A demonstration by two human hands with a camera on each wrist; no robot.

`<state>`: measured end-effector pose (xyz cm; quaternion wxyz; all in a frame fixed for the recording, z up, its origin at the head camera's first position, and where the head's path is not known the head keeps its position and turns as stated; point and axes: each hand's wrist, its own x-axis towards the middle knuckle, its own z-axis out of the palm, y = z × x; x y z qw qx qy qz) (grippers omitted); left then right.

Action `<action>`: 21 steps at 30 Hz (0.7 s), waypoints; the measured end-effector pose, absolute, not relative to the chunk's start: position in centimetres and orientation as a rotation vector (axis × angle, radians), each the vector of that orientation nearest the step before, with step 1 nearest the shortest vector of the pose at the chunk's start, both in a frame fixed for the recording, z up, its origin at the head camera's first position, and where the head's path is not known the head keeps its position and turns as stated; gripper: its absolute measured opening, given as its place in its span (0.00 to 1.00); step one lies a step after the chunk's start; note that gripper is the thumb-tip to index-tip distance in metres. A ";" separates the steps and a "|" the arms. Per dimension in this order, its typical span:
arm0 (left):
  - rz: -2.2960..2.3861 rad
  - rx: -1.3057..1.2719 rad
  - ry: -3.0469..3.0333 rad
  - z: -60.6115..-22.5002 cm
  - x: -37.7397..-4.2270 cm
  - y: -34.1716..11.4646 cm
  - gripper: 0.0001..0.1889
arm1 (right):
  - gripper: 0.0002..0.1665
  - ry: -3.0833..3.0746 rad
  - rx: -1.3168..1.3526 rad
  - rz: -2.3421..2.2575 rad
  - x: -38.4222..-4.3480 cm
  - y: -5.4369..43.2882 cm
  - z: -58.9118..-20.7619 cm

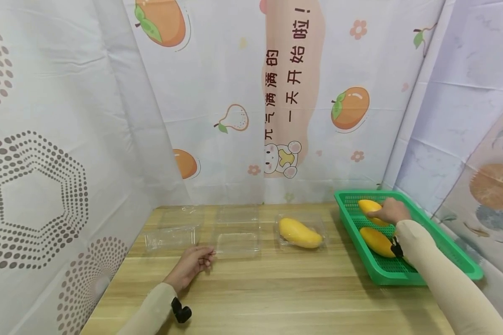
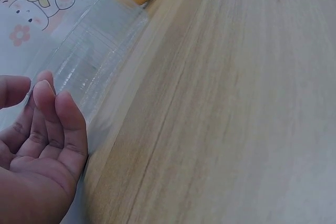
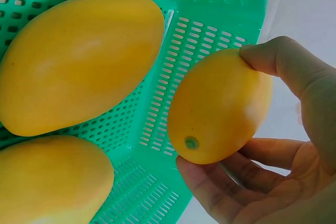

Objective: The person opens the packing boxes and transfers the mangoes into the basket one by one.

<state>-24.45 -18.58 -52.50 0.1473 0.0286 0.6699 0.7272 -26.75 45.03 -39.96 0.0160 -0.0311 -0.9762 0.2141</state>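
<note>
My right hand [image 1: 391, 211] is at the green basket [image 1: 381, 278], gripping a yellow mango [image 3: 220, 106] between thumb and fingers. Two other mangoes show in the right wrist view: a large mango [image 3: 84, 61] and a lower mango [image 3: 52, 179]. In the head view the sleeve partly covers one of them. My left hand [image 1: 193, 264] lies low over the table, fingers loosely bent, with nothing visible held. Its fingertips are beside the near left corner of a clear plastic container [image 1: 236, 245] with its lid raised; whether they touch it I cannot tell.
A second clear container [image 1: 172, 238] stands open at the left. Right of the middle, another open clear container [image 1: 282, 242] holds a mango [image 1: 300, 233]. The wooden table [image 1: 276, 298] ends at printed curtains behind and at both sides.
</note>
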 end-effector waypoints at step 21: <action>2.098 0.122 1.920 -52.2 -24.3 -18.3 0.17 | 0.29 -3.099 -0.190 0.726 -26.2 46.6 -41.3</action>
